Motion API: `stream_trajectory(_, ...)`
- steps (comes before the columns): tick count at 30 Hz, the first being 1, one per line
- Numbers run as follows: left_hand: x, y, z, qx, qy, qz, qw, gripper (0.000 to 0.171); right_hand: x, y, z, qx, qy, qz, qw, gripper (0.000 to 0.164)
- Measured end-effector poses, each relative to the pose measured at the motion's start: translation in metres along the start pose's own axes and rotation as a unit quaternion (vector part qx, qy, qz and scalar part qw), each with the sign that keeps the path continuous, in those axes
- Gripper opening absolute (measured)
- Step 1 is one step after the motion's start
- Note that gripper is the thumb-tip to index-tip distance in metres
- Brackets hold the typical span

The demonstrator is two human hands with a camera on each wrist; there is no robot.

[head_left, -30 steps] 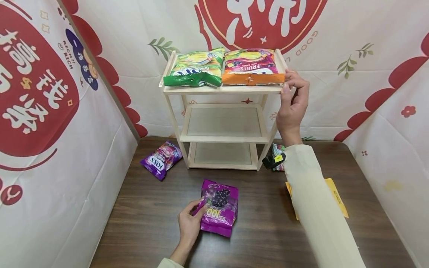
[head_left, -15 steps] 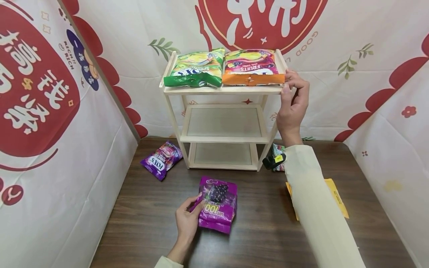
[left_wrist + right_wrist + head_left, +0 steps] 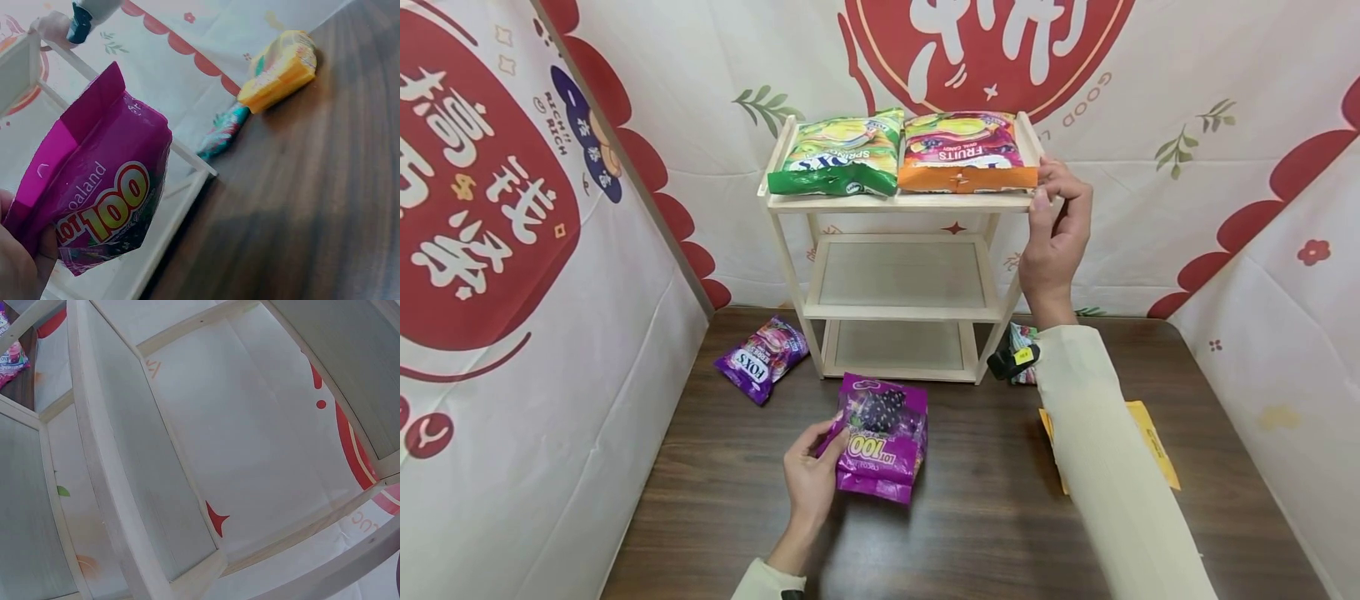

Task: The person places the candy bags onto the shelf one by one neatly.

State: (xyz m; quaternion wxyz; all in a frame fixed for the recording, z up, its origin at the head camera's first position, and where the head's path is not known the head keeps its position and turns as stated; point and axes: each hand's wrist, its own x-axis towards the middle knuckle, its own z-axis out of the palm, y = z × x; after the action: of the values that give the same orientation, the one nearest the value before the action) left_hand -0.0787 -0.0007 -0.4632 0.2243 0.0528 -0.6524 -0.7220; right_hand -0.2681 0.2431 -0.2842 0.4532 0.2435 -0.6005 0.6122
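Observation:
My left hand (image 3: 811, 477) pinches a purple candy bag (image 3: 883, 442) by its left edge, thumb on the printed front, before the foot of a pale wooden shelf (image 3: 902, 312). The bag carries dark fruit and a yellow "100"; the left wrist view shows the same bag (image 3: 112, 181) tilted. My right hand (image 3: 1056, 237) grips the shelf's top right corner, thumb at the front and fingers over the side. A green candy bag (image 3: 842, 154) and an orange-edged fruit candy bag (image 3: 966, 154) lie side by side on the top tier.
A purple Fox's bag (image 3: 763, 358) lies on the brown table (image 3: 700, 517) left of the shelf. To the right are a yellow packet (image 3: 1152, 442), partly under my right sleeve, and a teal-and-red packet (image 3: 225, 131). Printed cloth walls (image 3: 1150, 217) surround the table.
My left hand has carried the purple candy bag forward and slightly left, closer to the shelf's bottom tier. The right hand keeps its grip on the corner.

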Motion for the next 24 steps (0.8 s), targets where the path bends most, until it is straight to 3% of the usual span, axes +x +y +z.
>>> stream_trajectory(8,0.014,0.019,0.002,-0.011,0.007,0.057,0.9983,0.014,0.0,0.0,0.001,-0.001,0.0,-0.002,1.0,0.015)
stream_trajectory(15,0.027,0.038,0.004,-0.021,0.016,0.084,0.9961,0.013,0.0,0.001,0.0,-0.002,0.003,-0.004,1.0,0.014)
stream_trajectory(24,0.051,0.029,0.005,-0.068,0.037,0.119,0.9898,0.014,0.001,0.003,0.0,0.015,0.001,-0.029,0.999,0.013)
